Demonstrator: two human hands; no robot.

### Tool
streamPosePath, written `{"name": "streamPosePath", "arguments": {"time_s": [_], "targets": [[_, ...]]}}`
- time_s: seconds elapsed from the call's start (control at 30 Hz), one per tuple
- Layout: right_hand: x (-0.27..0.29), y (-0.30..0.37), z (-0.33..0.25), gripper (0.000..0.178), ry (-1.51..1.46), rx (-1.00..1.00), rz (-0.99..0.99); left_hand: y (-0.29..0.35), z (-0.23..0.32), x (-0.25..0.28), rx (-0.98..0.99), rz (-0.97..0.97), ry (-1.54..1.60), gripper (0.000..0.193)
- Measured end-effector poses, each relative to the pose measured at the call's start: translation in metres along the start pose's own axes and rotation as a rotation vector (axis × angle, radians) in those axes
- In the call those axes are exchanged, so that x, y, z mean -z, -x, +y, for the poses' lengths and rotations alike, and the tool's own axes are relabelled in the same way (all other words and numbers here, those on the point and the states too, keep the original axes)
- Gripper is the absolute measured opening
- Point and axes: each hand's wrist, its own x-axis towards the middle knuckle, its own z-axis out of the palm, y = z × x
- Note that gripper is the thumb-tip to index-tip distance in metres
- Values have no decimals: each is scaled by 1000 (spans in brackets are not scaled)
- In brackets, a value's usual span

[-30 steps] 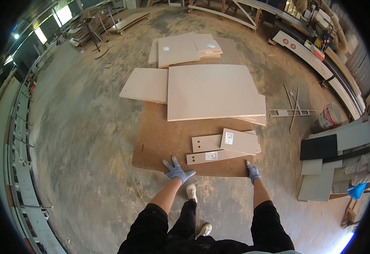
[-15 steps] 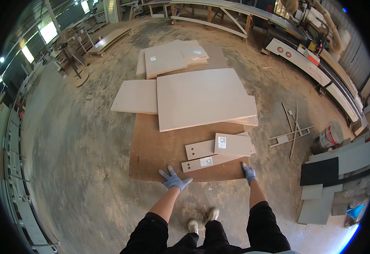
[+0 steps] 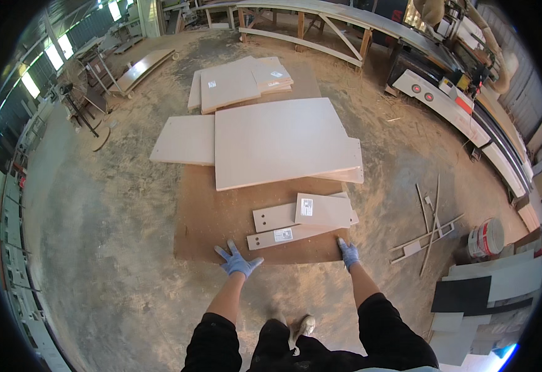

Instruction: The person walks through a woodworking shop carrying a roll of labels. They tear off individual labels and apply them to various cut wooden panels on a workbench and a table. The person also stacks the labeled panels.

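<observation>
A large brown board [image 3: 209, 214] lies in front of me under several pale panels. On its near edge, towards the left, my left hand [image 3: 238, 265] in a blue glove presses with fingers spread. My right hand [image 3: 348, 254], also gloved, rests at the near right corner with fingers stretched forward, close to two narrow strips. The lower strip [image 3: 311, 232] has a white label and two holes at its left end; the other strip [image 3: 274, 217] lies just beyond. A small labelled panel [image 3: 326, 209] sits across both. Beyond them lies a big pale panel [image 3: 277, 139] over other panels.
More labelled panels [image 3: 230, 87] are stacked at the far end. To the right are thin wooden sticks [image 3: 432, 232], a bucket [image 3: 486, 239] and grey offcut sheets [image 3: 500, 273]. A long machine [image 3: 444, 102] runs along the right; a wooden bench [image 3: 302, 31] stands at the back.
The brown board and its panels have moved forward relative to the sticks and bucket on the floor. Both hands have stayed on its near edge, and my feet have stepped.
</observation>
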Motion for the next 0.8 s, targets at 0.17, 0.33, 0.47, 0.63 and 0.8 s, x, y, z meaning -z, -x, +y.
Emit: {"name": "streamPosePath", "arguments": {"time_s": [0.17, 0.33, 0.47, 0.63, 0.8], "targets": [[-42, -103, -60, 58, 40, 21, 56, -83, 82, 46, 9, -3, -19, 131], [-81, -191, -113, 61, 65, -58, 39, -153, 156, 89, 56, -26, -114, 130], [-111, -268, -166, 63, 63, 2, 55, -228, 227, 131, 50, -74, -18, 128], [-131, -353, -234, 63, 51, 14, 75, -307, 312, 152, 0, -28, -53, 126], [-154, -440, -288, 65, 289, -15, 65, -393, 388, 188, 1, -36, 9, 126]]}}
